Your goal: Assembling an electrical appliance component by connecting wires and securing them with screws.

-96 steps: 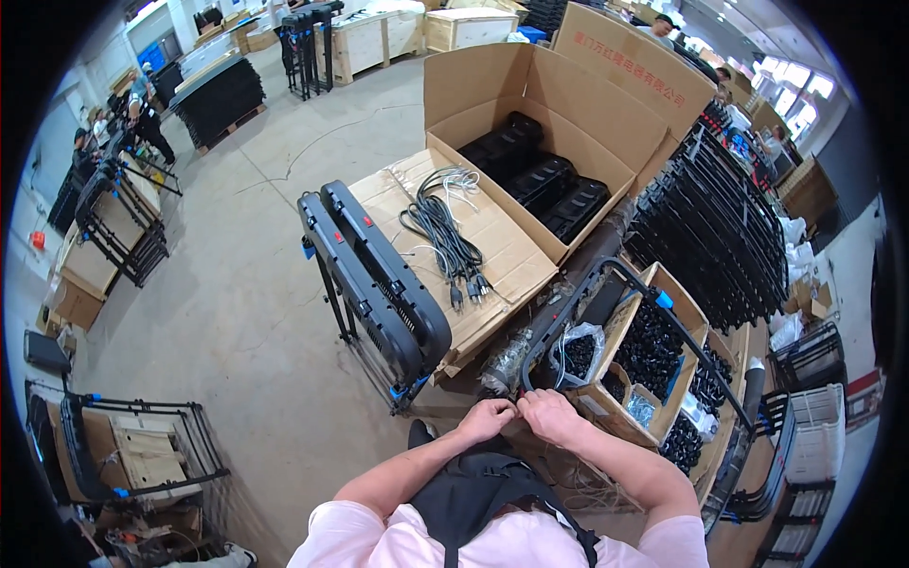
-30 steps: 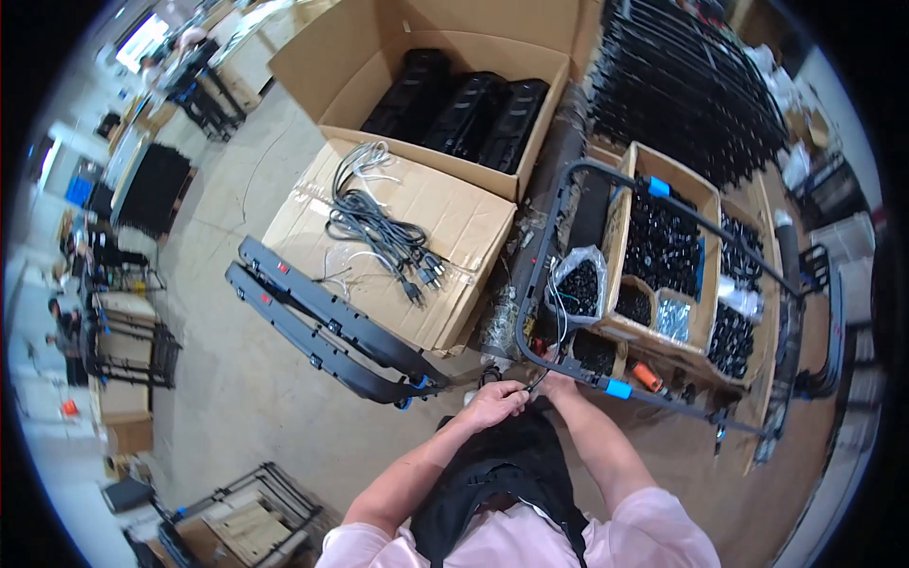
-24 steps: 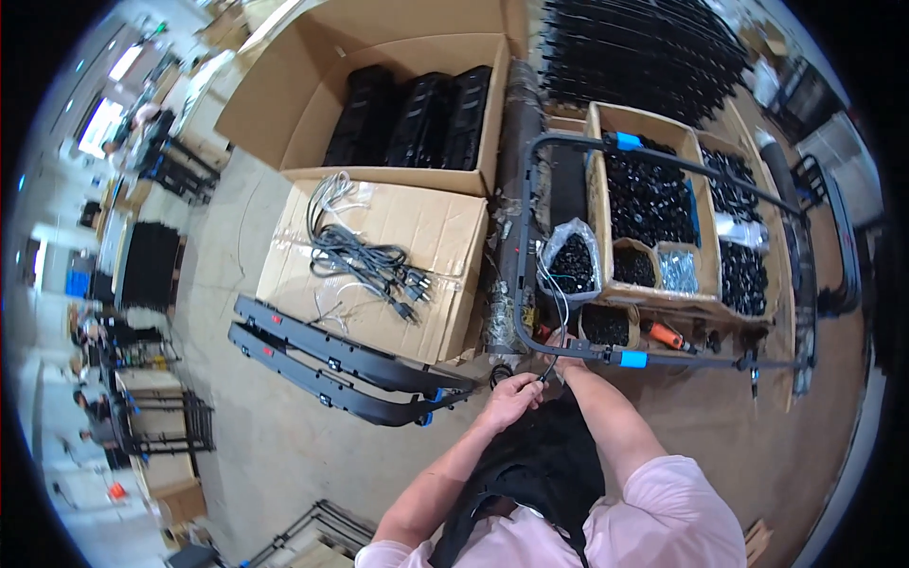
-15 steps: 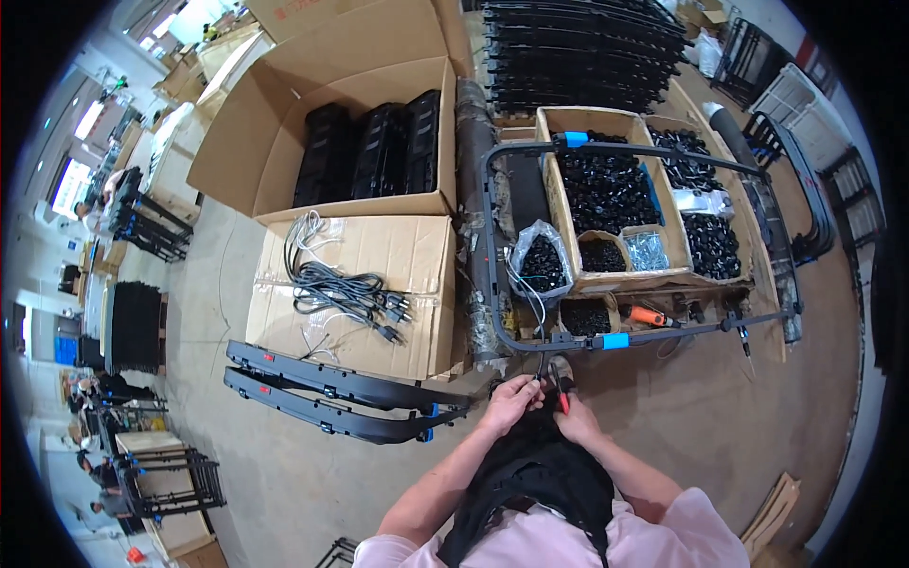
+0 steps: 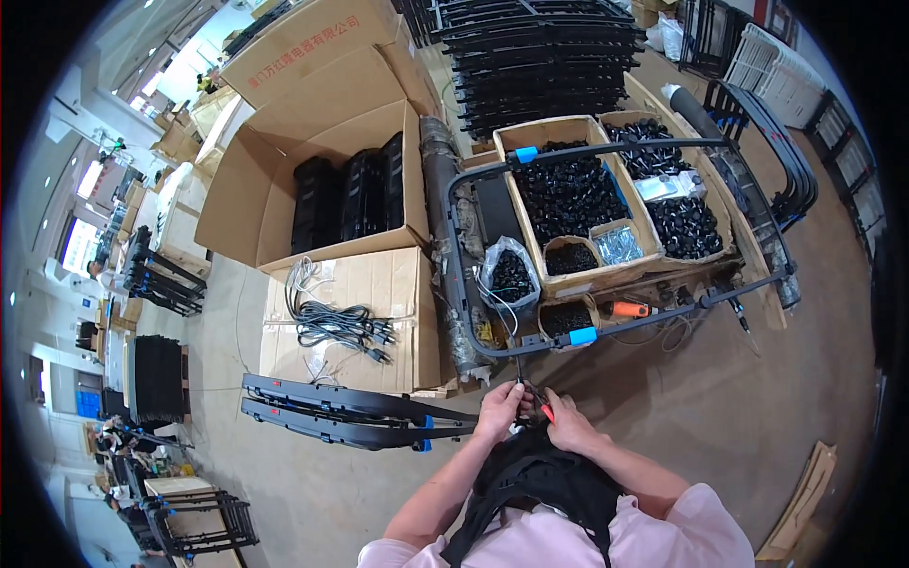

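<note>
My left hand (image 5: pixel 502 411) pinches a thin black cable (image 5: pixel 518 365) close to my body. Upward from it, the cable meets the near bar of a large black tubular frame (image 5: pixel 451 248) with blue clips. Pale thin wires (image 5: pixel 505 305) loop just beyond that bar. Closed around red-handled pliers (image 5: pixel 547 413), my right hand (image 5: pixel 572 424) is beside my left. The jaws reach toward the cable by my left fingers; whether they touch it is too small to tell.
Under the frame, a wooden bin (image 5: pixel 578 282) holds black plastic parts and screws, near an orange-handled tool (image 5: pixel 627 309). Left stand an open carton (image 5: pixel 232 204) and a closed carton (image 5: pixel 379 284) carrying coiled power cords (image 5: pixel 341 327). Two black bars (image 5: pixel 331 407) jut out lower left.
The pliers have swung from pointing upward to tilting left toward the cable at my left fingers. My right hand has moved closer to my left. The whole view has shifted.
</note>
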